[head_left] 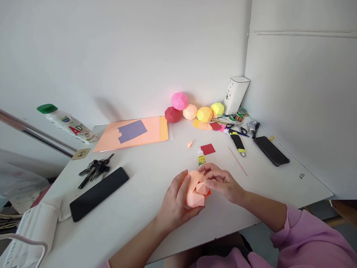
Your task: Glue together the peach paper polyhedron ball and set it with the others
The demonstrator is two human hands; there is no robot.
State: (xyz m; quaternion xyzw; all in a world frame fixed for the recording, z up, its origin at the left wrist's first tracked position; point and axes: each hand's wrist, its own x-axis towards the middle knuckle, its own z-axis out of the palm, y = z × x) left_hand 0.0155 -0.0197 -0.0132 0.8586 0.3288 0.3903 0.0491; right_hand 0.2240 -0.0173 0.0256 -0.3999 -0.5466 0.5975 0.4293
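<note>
A peach faceted paper ball (194, 199) with an opening on its right side is held near the table's front edge. My left hand (176, 199) wraps round its left side, with the thumb underneath. The fingers of my right hand (223, 182) are bent together at a small peach paper piece (203, 188) over the opening, and seem to pinch it. Just behind the ball stands a small glue bottle (201, 158) with a yellow label, its lower end hidden by my right hand. A red paper rectangle (208, 149) lies beside the bottle.
Several finished paper balls (204, 114) line the wall. A cutter knife (237, 142), scissors (237, 128) and a phone (272, 150) lie to the right. Leftward are paper sheets (152, 130), keys (96, 169), a black phone-like slab (99, 193) and a bottle (68, 124).
</note>
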